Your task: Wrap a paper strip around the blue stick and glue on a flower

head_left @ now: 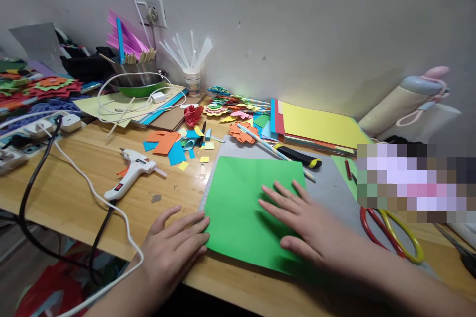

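Observation:
A sheet of green paper [238, 208] lies at the table's front, partly over a grey cutting mat [330, 193]. My left hand [178, 242] is at the sheet's left edge, fingertips touching it, fingers stretched out with the thumb apart. Over the right part of the sheet, my right hand [297, 218] is spread flat and casts a shadow on the paper; whether it presses down or hovers slightly, I cannot tell. Neither hand grips anything. Behind the sheet lie a black and yellow utility knife [299, 155] and a striped paper stick [260, 142].
A white glue gun [130, 176] with its cord lies left, near paper scraps [167, 144]. Red and yellow handled scissors [394, 237] are at right. Coloured sheets [316, 124], paper flowers [223, 106] and a cup of glue sticks [192, 83] stand behind. Cables [85, 178] run across the left side.

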Demonstrator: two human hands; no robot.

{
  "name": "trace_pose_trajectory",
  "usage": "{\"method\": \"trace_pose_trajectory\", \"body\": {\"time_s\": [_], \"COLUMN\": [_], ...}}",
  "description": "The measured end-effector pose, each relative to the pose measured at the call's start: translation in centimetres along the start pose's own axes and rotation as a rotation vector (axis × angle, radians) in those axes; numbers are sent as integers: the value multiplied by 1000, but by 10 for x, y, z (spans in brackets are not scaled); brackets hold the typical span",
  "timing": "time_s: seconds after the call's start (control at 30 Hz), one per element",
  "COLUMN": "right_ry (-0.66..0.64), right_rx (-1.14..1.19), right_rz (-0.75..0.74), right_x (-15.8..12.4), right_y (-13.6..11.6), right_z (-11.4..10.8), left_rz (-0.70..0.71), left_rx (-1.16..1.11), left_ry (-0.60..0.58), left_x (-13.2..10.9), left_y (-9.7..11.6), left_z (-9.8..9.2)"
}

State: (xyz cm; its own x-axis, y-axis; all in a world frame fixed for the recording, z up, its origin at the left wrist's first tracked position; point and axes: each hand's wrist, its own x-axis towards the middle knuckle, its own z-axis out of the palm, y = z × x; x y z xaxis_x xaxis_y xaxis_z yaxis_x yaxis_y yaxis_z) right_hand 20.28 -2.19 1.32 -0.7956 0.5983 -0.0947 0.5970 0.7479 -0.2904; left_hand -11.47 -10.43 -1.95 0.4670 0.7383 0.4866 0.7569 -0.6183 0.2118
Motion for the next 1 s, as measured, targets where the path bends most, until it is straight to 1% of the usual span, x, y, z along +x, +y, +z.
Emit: {"method": "trace_pose_trajectory", "body": {"time_s": [0.07, 0.13, 0.2, 0.33, 0.43, 0.53, 0.63, 0.7, 0.73, 0.87, 1.0], "right_ry": [-81, -106, -119, -141, -136, -120, -97, -91, -89, -63, -20], "right_rx": [4, -1, -16, -43, -58, -65, -76, -87, -93, -110, -121], "right_rz": [44, 70, 78, 89, 105, 99, 87, 85, 85, 81, 63], "right_x": [1, 3, 5, 7, 8, 8, 7, 6, 6, 6, 3], "right_y": [0, 3, 6, 7, 8, 10, 11, 12, 12, 14, 15], "right_z": [12, 20, 23, 22, 21, 22, 25, 27, 28, 32, 37], "left_rz": [33, 74, 82, 15, -15, -54, -175, -259, -279, -287, -313], "left_rx": [38, 79, 95, 80, 63, 58, 83, 113, 130, 173, 206], "left_ry": [-25, -46, -22, 105, 127, 148, 161, 132, 104, 8, -6], "left_x": [2, 4, 7, 8, 7, 4, -3, -12, -17, -39, -50], "left_y": [-1, 0, 3, 8, 9, 11, 18, 24, 26, 31, 31], "left_z": [-3, -5, -5, 4, 10, 11, 8, 7, 8, 14, 22]}}
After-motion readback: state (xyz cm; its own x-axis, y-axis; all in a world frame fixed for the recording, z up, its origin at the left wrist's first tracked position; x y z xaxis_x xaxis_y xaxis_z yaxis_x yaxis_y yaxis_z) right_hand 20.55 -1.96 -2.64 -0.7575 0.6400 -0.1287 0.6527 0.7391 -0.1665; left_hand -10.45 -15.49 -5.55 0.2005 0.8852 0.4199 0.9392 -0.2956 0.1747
